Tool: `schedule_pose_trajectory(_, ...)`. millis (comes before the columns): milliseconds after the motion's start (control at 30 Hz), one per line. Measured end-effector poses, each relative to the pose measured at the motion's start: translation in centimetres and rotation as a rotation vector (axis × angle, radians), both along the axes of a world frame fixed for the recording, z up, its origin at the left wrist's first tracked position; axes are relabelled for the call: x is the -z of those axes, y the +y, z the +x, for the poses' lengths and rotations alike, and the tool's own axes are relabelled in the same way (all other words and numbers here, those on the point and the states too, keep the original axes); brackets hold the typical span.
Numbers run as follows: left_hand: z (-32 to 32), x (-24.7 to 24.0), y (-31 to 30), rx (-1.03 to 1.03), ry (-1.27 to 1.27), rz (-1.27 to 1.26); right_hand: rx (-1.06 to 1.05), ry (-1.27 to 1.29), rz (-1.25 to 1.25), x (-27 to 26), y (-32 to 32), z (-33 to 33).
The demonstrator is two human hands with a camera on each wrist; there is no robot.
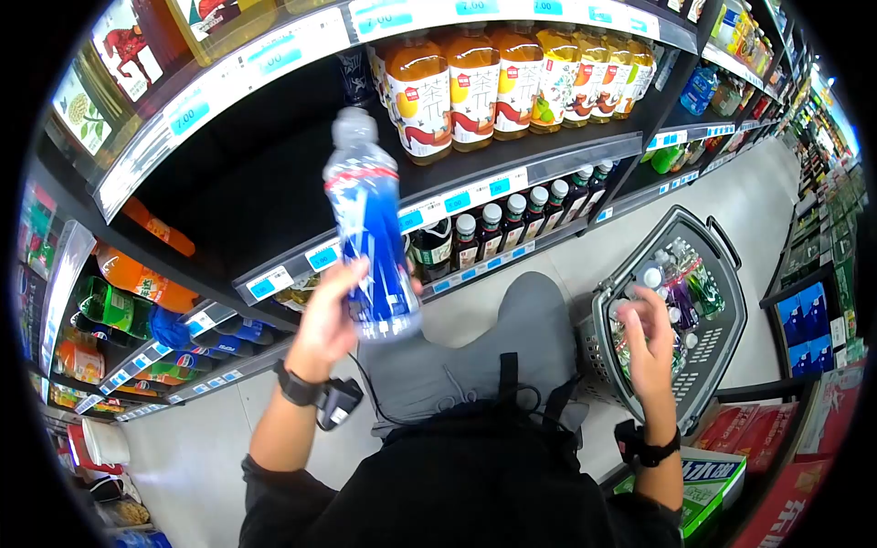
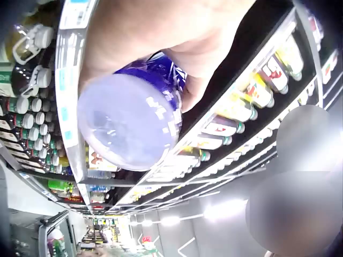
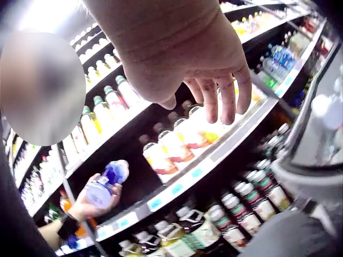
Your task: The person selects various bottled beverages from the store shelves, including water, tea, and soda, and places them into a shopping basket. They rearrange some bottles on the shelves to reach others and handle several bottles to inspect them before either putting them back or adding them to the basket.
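Left hand clasped round a blue bottle, right hand loose-fingered near the basket.

Store aisle, tiered black shelving with pale label rails carrying blue-and-white price tags. Pale tiled floor, light reflecting off it. Grey ceiling, bright lights in a row.

Price tags on a shelf edge read "7.00".

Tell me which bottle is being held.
The blue-labelled bottle, gripped in the left hand; the others sit on shelves or in the basket.
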State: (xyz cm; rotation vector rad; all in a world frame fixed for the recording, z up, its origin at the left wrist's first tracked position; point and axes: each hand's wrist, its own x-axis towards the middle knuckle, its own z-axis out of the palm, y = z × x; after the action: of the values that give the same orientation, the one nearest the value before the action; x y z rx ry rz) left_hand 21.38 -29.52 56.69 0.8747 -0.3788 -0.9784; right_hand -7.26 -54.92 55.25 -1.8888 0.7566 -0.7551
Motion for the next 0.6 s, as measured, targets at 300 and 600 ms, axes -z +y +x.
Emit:
schedule_pose_trajectory(300,15.0,-4.1,-4.0,-0.299,-0.069,0.153,0.135,0.547,-0.516,6.9,-0.4,-7.6)
schedule_pose_trajectory(600,23.8,-2.6,-10.3,-0.66,-0.497,0.375,0.009,0.512,-0.664,9.5,-0.5,-7.1)
